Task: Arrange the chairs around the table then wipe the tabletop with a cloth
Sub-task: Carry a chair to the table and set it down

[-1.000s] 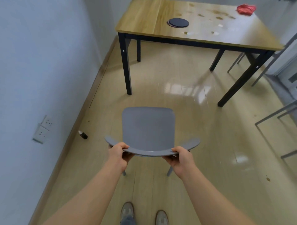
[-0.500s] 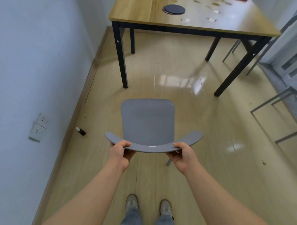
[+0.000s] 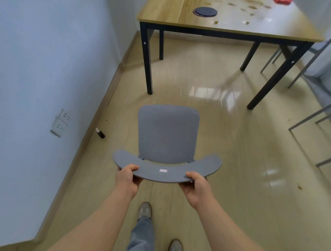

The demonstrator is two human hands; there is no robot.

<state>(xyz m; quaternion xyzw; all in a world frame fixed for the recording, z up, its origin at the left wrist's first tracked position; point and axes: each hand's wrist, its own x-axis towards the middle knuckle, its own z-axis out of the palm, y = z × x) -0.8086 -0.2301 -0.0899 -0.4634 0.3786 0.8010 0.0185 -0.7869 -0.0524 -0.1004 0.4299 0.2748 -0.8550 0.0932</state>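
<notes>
In mid-frame the grey chair (image 3: pixel 168 134) faces the wooden table (image 3: pixel 170 12) at the upper right, with the left hand (image 3: pixel 127 179) and right hand (image 3: pixel 197 188) each curled round its curved backrest (image 3: pixel 166 172). Shiny floor lies between chair and table; a small dark bottle (image 3: pixel 100 133) lies by the left skirting, and metal chair legs (image 3: pixel 304 121) stand at the right edge. On the stained tabletop (image 3: pixel 268 26) lie a dark disc (image 3: pixel 206 11) and a red cloth (image 3: pixel 283 1).

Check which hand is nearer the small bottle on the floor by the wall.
Left. The left hand grips the chair backrest on the side towards the bottle; the right hand grips it farther right, across the chair.
</notes>
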